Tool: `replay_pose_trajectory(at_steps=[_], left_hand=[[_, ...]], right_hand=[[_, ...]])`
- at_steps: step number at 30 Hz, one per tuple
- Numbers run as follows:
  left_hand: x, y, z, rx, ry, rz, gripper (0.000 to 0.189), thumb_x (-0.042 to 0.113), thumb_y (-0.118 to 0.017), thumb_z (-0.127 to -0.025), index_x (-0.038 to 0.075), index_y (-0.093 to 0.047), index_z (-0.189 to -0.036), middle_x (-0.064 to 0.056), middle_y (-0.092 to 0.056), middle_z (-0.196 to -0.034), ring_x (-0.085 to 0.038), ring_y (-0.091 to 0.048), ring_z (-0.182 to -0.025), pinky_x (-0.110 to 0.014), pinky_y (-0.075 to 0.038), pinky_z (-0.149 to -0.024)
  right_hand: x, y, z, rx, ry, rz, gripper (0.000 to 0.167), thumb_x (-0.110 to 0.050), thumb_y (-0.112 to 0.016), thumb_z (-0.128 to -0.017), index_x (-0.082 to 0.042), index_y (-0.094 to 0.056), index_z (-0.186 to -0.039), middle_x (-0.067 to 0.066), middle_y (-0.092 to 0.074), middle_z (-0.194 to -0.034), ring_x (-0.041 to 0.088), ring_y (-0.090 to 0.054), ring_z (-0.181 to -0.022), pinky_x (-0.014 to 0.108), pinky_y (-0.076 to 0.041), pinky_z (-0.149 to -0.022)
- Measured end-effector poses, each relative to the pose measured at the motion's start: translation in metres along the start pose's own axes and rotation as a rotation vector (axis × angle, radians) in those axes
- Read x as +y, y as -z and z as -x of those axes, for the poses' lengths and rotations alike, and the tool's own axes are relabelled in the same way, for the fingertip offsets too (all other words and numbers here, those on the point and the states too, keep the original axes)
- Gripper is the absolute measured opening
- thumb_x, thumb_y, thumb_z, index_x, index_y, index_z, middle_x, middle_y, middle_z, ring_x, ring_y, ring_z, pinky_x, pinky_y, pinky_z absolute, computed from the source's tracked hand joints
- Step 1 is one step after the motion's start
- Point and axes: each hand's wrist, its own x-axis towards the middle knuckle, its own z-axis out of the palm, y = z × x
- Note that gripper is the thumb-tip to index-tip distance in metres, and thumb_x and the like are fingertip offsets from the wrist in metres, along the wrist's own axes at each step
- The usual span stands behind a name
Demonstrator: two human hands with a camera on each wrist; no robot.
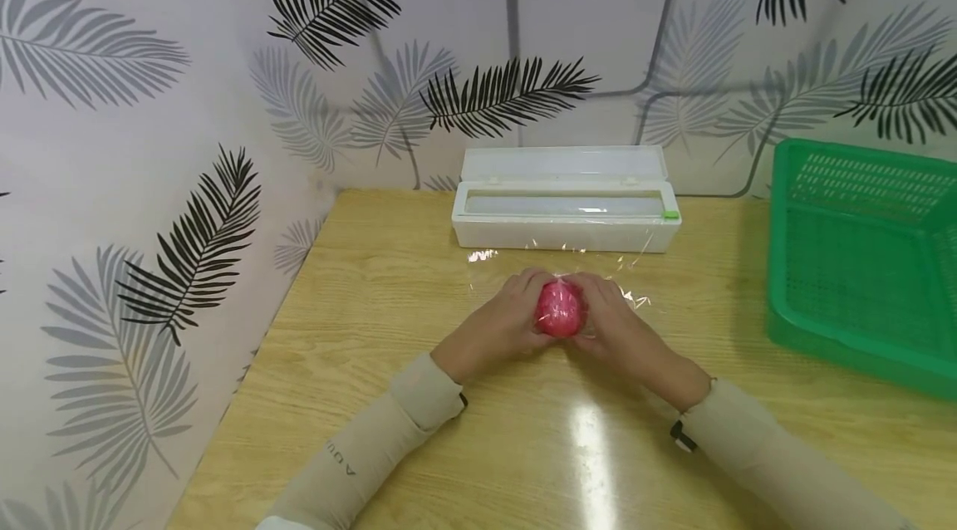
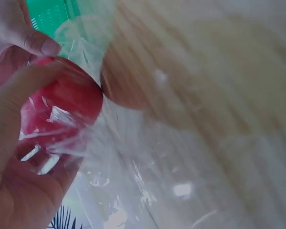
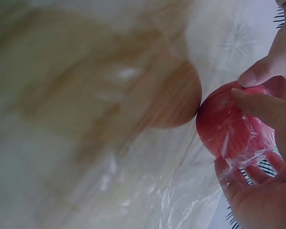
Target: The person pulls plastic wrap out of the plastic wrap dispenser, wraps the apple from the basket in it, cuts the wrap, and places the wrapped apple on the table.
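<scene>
A round red apple (image 1: 559, 308) stands on the table between both hands, with clear cling film (image 2: 133, 183) drawn against it. From the left side my left hand (image 1: 511, 316) grips it, thumb near the table and fingers at the far side. My right hand (image 1: 615, 321) holds the opposite side in a matching way. Both wrist views show the thumbs close together on the apple and creased film over its skin. Loose film spreads out behind the hands toward a white cling film dispenser (image 1: 561, 235); whether it joins the roll there, I cannot tell.
The dispenser's lid (image 1: 564, 163) is raised, and a green slider (image 1: 670, 215) sits at its right end. To the right stands a green plastic basket (image 1: 781, 264). A leaf-patterned wall (image 1: 463, 31) bounds the wooden table (image 1: 359, 281) behind and at left.
</scene>
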Motion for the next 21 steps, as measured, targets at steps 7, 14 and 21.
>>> replay_pose_trajectory(at_steps=[7, 14, 21], left_hand=[[-0.006, 0.007, 0.004, -0.052, 0.034, 0.205, 0.073, 0.035, -0.077, -0.075, 0.01, -0.038, -0.132, 0.003, -0.045, -0.123, -0.006, -0.044, -0.112, -0.02, -0.04, -0.095], [-0.008, 0.019, 0.003, -0.025, 0.047, 0.442, 0.089, 0.031, -0.079, -0.073, 0.011, -0.025, -0.14, -0.006, -0.043, -0.131, -0.014, -0.05, -0.106, -0.027, -0.05, -0.084], [-0.003, 0.027, 0.001, 0.034, 0.068, 0.569, 0.075, 0.039, -0.076, -0.075, 0.018, -0.033, -0.133, 0.002, -0.046, -0.127, -0.012, -0.052, -0.102, -0.026, -0.051, -0.081]], right_hand=[[0.001, 0.007, 0.002, -0.067, -0.067, -0.121, 0.079, -0.019, -0.082, -0.071, -0.003, -0.036, -0.134, 0.011, -0.044, -0.127, 0.023, -0.042, -0.116, 0.038, -0.047, -0.091], [0.002, 0.024, -0.002, -0.058, -0.064, -0.244, 0.078, -0.026, -0.08, -0.073, -0.007, -0.036, -0.135, 0.007, -0.044, -0.13, 0.02, -0.048, -0.109, 0.034, -0.051, -0.084], [0.001, 0.031, -0.009, -0.012, -0.124, -0.337, 0.076, -0.028, -0.082, -0.071, -0.012, -0.04, -0.133, 0.001, -0.048, -0.125, 0.017, -0.047, -0.111, 0.037, -0.051, -0.083]])
